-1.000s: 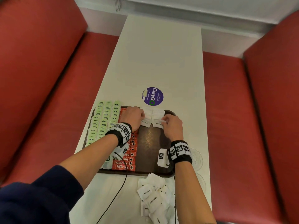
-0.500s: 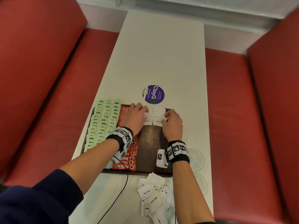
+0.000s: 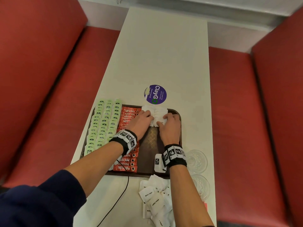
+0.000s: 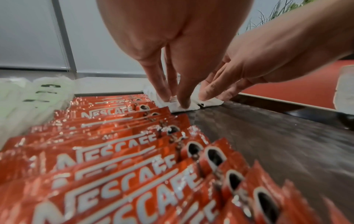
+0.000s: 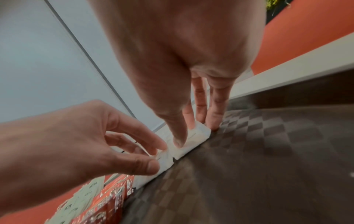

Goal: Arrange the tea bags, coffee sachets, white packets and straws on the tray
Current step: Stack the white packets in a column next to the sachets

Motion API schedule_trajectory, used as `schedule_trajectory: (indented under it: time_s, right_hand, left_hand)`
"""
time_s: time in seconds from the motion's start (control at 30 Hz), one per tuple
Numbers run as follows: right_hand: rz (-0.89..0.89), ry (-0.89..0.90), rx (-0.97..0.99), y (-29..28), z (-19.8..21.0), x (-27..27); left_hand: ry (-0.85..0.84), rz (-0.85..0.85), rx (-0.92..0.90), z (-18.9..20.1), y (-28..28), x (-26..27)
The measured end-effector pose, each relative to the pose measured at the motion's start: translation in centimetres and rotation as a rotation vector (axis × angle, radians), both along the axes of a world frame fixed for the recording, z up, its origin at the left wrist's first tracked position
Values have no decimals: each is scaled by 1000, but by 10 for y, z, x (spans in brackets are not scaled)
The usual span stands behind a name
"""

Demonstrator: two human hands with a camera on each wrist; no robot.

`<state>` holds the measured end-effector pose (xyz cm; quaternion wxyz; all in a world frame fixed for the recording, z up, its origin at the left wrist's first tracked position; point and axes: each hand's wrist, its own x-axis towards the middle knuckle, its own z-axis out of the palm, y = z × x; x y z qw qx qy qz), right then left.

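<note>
A brown tray (image 3: 180, 126) holds rows of green tea bags (image 3: 105, 123) on its left and red coffee sachets (image 3: 129, 115) beside them. White packets (image 3: 156, 111) lie in two short columns at its far end. My left hand (image 3: 144, 117) pinches the nearest packet of the left column (image 4: 188, 106) between thumb and fingertips. My right hand (image 3: 167, 120) pinches the nearest packet of the right column (image 5: 199, 133), thumb on top and fingers at its far edge. Both packets rest on the tray floor. A loose pile of white packets (image 3: 155, 199) lies on the table in front of the tray.
Two clear glasses (image 3: 196, 161) stand at the table's right edge beside the tray. A round purple sticker (image 3: 155, 94) is on the table (image 3: 164, 54) beyond the tray. A black cable (image 3: 118, 200) runs from my left wrist. Red benches (image 3: 237, 128) flank the table.
Both hands have slid away from me along the tray, each with a white packet, up against the packets at the far end.
</note>
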<state>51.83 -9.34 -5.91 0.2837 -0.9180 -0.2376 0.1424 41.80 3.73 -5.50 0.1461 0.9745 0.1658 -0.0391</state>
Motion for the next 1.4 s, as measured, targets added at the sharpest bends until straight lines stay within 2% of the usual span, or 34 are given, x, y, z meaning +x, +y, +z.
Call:
schedule_trajectory:
  time_s: [0.2,0.37,0.5,0.6,0.8,0.93,1.03,1.17,1.27,1.4]
  right_hand:
    - [11,-14,-25,-1,16,-6]
    - [-14,-52,157,-27,80,-24]
    - [15,-1,265,-69,130,-59]
    - [75,64,279,-106,142,-92]
    - [164,78,-9,-169,104,-145]
    - [239,45,-306,-198,71,-172]
    - [253,35,-429,-212,46,-184]
    - [266,-7,-401,-218,31,-193]
    - [213,-7,-297,-221,29,-196]
    - [132,113,-204,-222,27,-190]
  left_hand:
    - [-56,24,-33,10,-4,-3]
    - [-269,43,-122,56,-36,-38]
    - [-257,-20,-324,77,-76,-93]
    - [-178,-20,-399,72,-103,-134]
    - [-1,184,-402,39,-143,-189]
    - [158,314,-316,18,-165,-200]
    - [186,333,-281,14,-180,-197]
    - [83,356,-304,7,-194,-196]
    - [-33,379,-421,1,-197,-197]
    - [-123,399,-591,5,-195,-196]
